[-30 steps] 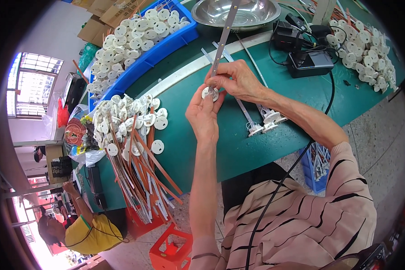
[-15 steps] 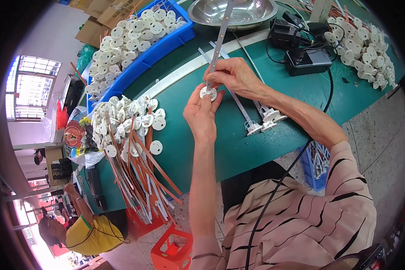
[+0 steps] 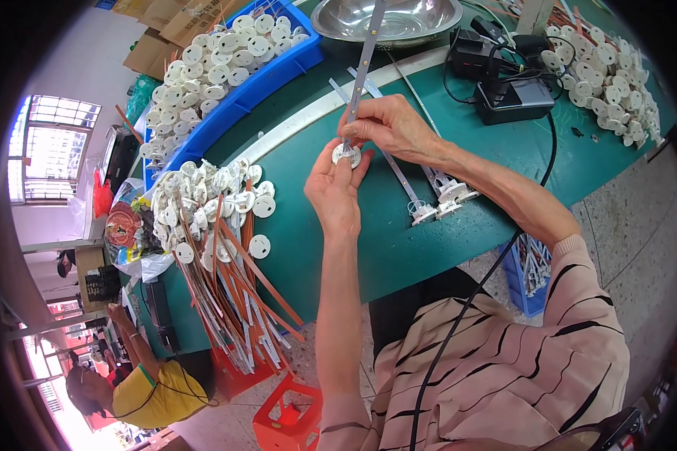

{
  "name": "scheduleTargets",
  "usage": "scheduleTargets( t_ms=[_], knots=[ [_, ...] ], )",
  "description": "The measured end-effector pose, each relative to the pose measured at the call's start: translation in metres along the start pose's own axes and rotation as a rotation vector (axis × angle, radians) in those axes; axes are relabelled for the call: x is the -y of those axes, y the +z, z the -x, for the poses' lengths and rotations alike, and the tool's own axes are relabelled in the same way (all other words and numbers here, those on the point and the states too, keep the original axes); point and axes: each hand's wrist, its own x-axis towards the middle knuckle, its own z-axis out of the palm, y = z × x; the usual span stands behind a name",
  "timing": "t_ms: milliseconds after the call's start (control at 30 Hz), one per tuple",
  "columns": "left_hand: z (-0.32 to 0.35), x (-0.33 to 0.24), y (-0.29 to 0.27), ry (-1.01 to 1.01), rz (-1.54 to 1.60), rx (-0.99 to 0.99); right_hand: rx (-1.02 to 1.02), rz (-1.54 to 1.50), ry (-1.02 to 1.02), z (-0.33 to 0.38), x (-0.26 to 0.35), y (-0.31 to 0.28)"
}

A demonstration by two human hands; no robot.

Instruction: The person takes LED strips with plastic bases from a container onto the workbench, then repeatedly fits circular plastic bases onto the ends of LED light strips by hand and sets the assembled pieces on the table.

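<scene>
My left hand (image 3: 336, 197) is closed on a round white disc (image 3: 347, 156), with the thumb lying over its face. Just above it, my right hand (image 3: 390, 129) pinches an LED strip (image 3: 364, 64) near its lower end. The narrow strip points up and away from me, and its lower end meets the disc; my fingers hide the exact joint. Beside my hands, several finished-looking strips with white discs (image 3: 424, 213) lie on the green table, discs toward me.
At left lies a heap of white discs with strips (image 3: 212, 199). Behind it stands a blue tray (image 3: 254, 84) of discs. A steel bowl (image 3: 387, 30), a black power adapter (image 3: 514, 101) and more discs (image 3: 609, 83) are farther back. A black cable (image 3: 553, 154) crosses the table. Someone in yellow (image 3: 154, 395) sits at left.
Both hands keep almost the same grip and place on the disc and strip. The whole view has shifted very slightly. At left, the other person's arm has moved a little.
</scene>
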Motion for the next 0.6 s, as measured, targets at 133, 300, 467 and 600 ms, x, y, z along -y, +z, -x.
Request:
scheduleTargets(
  t_ms=[133,300,467,600],
  knots=[
    [-0.0006,0.0014,-0.0009,-0.004,-0.009,-0.021,0.004,0.170,-0.091,0.0010,0.0012,0.0001],
    [-0.0004,0.0012,-0.0009,-0.003,-0.006,-0.022,-0.017,0.174,-0.145,0.0010,0.0018,0.0021],
    [-0.0008,0.0019,-0.0001,-0.024,-0.007,-0.031,-0.011,0.169,-0.097,0.0004,0.0014,0.0007],
    [-0.0008,0.0014,-0.0009,-0.025,-0.014,-0.028,-0.007,0.160,-0.136,-0.0007,-0.0013,0.0001]
  ],
)
